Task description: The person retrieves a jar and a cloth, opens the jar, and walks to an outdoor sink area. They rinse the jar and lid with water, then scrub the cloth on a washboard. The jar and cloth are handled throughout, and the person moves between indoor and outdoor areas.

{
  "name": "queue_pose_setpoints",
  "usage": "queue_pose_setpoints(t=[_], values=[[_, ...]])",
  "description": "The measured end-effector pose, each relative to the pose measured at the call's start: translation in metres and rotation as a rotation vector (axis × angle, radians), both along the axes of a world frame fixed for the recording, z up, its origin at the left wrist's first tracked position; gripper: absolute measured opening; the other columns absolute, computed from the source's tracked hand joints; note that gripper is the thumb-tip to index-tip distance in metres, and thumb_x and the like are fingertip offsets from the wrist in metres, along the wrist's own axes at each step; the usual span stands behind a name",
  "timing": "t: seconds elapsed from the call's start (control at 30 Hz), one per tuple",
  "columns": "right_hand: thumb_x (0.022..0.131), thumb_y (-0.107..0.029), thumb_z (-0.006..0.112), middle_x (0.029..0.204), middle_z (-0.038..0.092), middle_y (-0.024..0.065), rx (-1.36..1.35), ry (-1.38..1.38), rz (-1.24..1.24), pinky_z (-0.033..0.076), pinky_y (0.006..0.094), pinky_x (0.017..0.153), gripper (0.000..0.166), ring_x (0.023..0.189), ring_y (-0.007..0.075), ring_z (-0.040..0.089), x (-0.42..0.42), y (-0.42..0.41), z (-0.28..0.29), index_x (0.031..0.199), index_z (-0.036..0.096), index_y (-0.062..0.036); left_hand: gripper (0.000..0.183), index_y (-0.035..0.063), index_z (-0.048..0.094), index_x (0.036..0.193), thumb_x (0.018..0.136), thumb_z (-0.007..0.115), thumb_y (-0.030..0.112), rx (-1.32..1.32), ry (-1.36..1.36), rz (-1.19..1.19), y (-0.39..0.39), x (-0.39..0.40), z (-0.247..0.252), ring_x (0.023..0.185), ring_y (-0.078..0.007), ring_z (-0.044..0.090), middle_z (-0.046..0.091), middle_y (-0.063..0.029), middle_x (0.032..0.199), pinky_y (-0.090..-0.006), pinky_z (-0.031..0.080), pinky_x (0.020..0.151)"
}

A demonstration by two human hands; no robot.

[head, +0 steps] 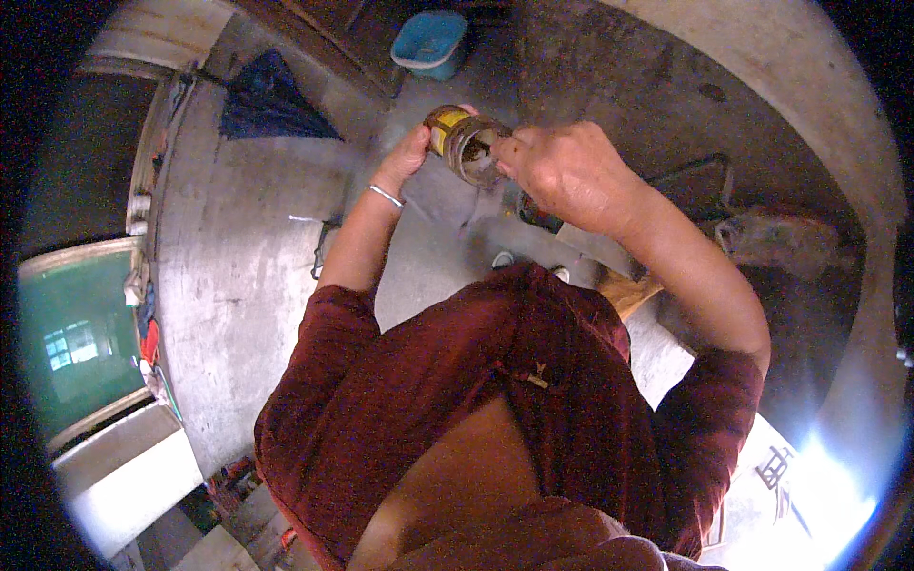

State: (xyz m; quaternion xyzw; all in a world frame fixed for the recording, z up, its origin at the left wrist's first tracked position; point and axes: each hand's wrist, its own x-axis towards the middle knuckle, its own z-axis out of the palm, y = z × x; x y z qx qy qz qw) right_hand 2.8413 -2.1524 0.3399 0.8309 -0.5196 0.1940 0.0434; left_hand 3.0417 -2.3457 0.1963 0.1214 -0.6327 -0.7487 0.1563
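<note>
My left hand (408,153) holds a glass jar (450,139) with a yellow label around its side. The jar is tilted, and its open mouth faces back toward me. Some dark matter shows inside it. My right hand (564,168) is curled at the mouth, its fingertips at the rim. Whether those fingers grip the rim or a small utensil inside is hidden by the hand. A silver bangle (386,195) circles my left wrist.
A blue plastic tub (430,46) stands on the floor beyond the jar. Dark blue fabric (275,103) hangs at upper left. To the left is a green framed panel (89,342); a piece of brown wood (628,294) lies below my right forearm. Glare fills the lower right.
</note>
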Motion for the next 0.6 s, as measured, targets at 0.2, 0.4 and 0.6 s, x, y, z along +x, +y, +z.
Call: queue_pose_setpoints(t=[0.2, 0.4, 0.6], values=[[0.073, -0.012, 0.055, 0.072, 0.062, 0.0129, -0.163, -0.202, 0.038, 0.052, 0.0396, 0.051, 0.015, 0.061, 0.0292, 0.063, -0.005, -0.008, 0.005, 0.084, 0.059, -0.0037, 0.094, 0.0011, 0.042, 0.127, 0.07, 0.051, 0.075, -0.056, 0.0, 0.051, 0.001, -0.002, 0.004, 0.113, -0.0159, 0.048, 0.052, -0.0064, 0.121, -0.0308, 0.035, 0.1], [0.074, -0.013, 0.058, 0.073, 0.061, 0.0124, 0.005, -0.007, -0.054, 0.051, 0.0378, 0.056, 0.014, 0.064, 0.0287, 0.062, 0.013, -0.011, -0.004, 0.086, 0.062, -0.0058, 0.093, 0.001, 0.04, 0.129, 0.071, 0.053, 0.073, -0.072, -0.004, -0.025, -0.006, -0.008, 0.006, 0.113, -0.0166, 0.048, 0.052, -0.0066, 0.121, -0.031, 0.035, 0.1], [0.085, -0.023, 0.053, 0.075, 0.064, 0.0152, 0.027, -0.444, -0.157, 0.051, 0.0454, 0.054, 0.02, 0.061, 0.0334, 0.062, 0.007, -0.013, -0.007, 0.082, 0.062, -0.0054, 0.097, 0.0002, 0.036, 0.133, 0.071, 0.052, 0.073, -0.024, -0.025, 0.062, -0.003, 0.001, -0.007, 0.117, -0.0178, 0.046, 0.049, -0.0075, 0.127, -0.0323, 0.033, 0.103]])
